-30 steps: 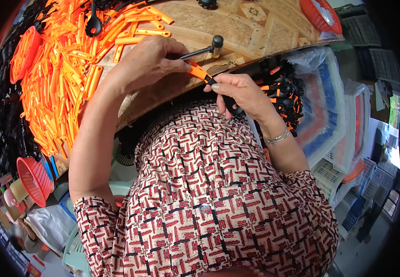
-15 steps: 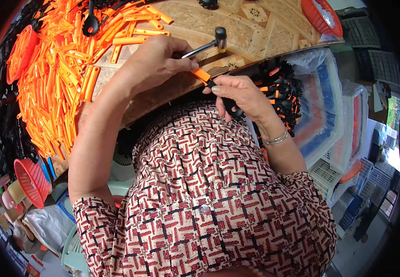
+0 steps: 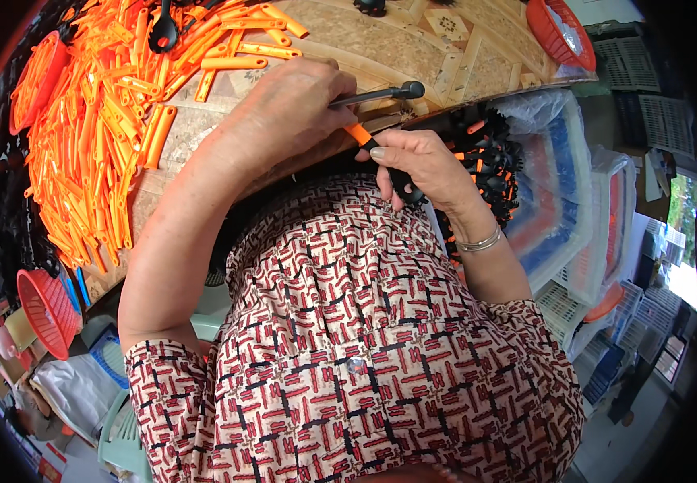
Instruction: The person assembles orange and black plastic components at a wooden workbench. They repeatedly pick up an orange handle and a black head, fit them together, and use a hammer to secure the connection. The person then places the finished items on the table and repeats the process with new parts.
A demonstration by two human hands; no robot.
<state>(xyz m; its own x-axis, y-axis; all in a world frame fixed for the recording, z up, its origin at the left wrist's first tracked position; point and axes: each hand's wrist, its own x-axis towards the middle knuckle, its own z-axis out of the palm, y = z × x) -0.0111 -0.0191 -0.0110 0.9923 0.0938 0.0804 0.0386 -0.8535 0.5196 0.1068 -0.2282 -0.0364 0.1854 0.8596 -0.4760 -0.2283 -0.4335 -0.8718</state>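
My left hand [image 3: 312, 101] is closed round a small hammer [image 3: 376, 94] with a metal shaft and dark head, above the table's near edge. Just below those fingers is an orange handle [image 3: 357, 134], fitted on the stem of a black kitchen utensil [image 3: 405, 185]. My right hand [image 3: 419, 157] grips this utensil near the joint, over my lap. The fingers partly hide its black head, so I cannot tell its exact kind. Whether the left fingers also touch the orange handle is unclear.
A large pile of orange handles [image 3: 95, 153] covers the table's left side, a black slotted spoon [image 3: 163, 34] on it. Red baskets stand at the left [image 3: 41, 80], far right [image 3: 559, 36] and lower left [image 3: 46, 314]. Black-and-orange utensils [image 3: 489, 165] are heaped right of the table.
The hammer has tipped over and its head now lies farther right and lower. My left hand has shifted slightly right. My right hand holds the utensil in nearly the same place.
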